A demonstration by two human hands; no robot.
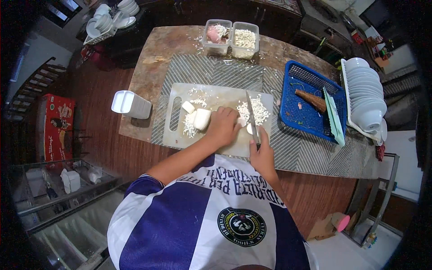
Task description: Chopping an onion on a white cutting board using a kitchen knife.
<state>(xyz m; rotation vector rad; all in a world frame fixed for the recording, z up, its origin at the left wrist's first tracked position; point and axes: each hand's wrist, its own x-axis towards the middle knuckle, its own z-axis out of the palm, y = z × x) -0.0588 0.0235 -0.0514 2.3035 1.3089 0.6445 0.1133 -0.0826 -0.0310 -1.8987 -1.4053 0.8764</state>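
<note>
My right hand (262,153) is wrapped round the handle of a kitchen knife (251,108), its blade pointing away from me over the cutting board (173,139). Just left of the blade, my left hand (225,125) has its fingers bent down on a small white vegetable piece (241,122). A white slice (249,129) lies against the blade near the handle. Finely diced white bits (258,109) are heaped right of the knife. Beside my left hand rests a thick, peeled white root vegetable chunk (202,119), with a smaller chunk (188,106) and shreds around it.
Two clear tubs stand at the far edge, one with pink and white food (218,36), one with diced white bits (245,39). A blue basket (285,96) at right holds a brown tapered root (310,99). Stacked white bowls (366,101) stand beyond it; a white container (130,105) sits left.
</note>
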